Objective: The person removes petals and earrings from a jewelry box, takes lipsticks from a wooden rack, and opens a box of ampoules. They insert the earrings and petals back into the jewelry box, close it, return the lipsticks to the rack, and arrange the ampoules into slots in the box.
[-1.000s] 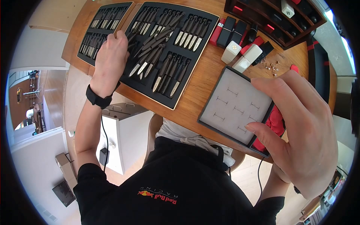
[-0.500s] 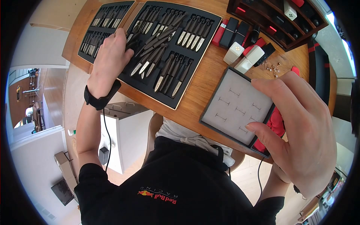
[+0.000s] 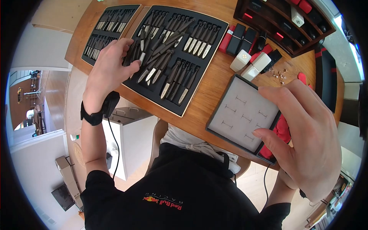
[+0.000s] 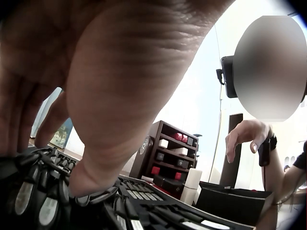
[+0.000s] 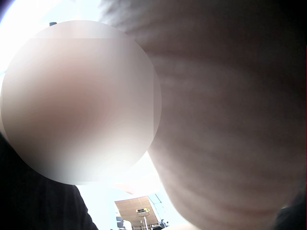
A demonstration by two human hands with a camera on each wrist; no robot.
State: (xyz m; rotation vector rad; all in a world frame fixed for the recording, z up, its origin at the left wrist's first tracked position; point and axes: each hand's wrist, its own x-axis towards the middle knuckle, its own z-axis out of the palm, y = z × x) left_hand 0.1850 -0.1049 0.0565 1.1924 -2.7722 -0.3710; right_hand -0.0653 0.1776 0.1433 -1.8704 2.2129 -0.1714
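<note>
My left hand [image 3: 109, 67] reaches over the left edge of a black tray [image 3: 174, 105] filled with slim dark pieces [image 3: 180, 76] that have silver rounded ends. Its thumb and fingers stand apart, with a loose bunch of these pieces between and under them. In the left wrist view the thumb [image 4: 91, 177] comes down among black loops and silver tags [image 4: 49, 209]. My right hand [image 3: 308, 138] hovers in the air with loosely bent fingers and holds nothing; from the head it overlaps a shallow box [image 3: 249, 111] with a grey pad and several small slits.
Another tray [image 3: 128, 11] of like pieces stands at the far left. White cases [image 3: 257, 66], black cases [image 3: 235, 40] and small gold studs [image 3: 281, 76] lie behind the box. A dark wooden shelf [image 3: 264, 23] rises at the back right. Red cloth [image 3: 281, 130] shows beside the box.
My left hand has drawn back toward me and turned, its thumb now farther from the fingers, and more of the pieces beside it show. The right hand stays put.
</note>
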